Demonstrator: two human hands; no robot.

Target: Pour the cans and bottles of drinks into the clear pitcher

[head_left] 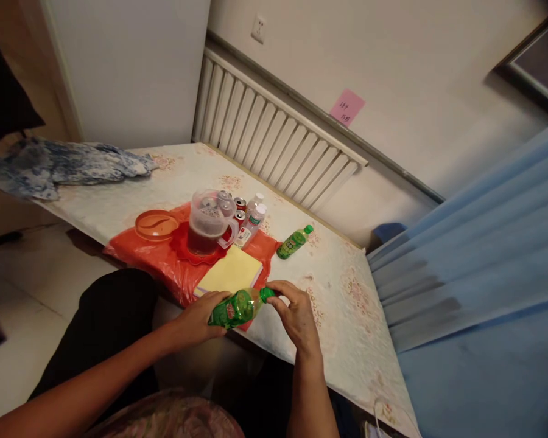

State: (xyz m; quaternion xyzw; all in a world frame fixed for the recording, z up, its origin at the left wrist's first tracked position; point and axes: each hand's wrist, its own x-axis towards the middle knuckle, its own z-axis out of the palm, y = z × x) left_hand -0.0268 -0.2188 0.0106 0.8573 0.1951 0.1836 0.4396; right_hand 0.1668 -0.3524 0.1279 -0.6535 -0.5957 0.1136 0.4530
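Over the table's near edge, a green-labelled drink bottle (238, 308) is held tilted between my hands, its neck toward the right. My left hand (205, 320) wraps around the bottle's lower body. With thumb and fingers, my right hand (296, 310) grips the green bottle cap (267, 294); the cap is at the bottle's mouth. Just beyond lies a yellow pad of paper (231, 269) on a red plastic bag (164, 261). A clear plastic pitcher (205, 234) with dark liquid stands on a red scalloped plate (179, 246).
Behind the pitcher stand red cans (240, 204) and clear bottles (257, 216). An orange lid (156, 225) lies left, and another green bottle (295, 242) stands right. A bunched blue-white cloth (86, 163) covers the far left end. A radiator (274, 131) and blue curtain (484, 243) border the table.
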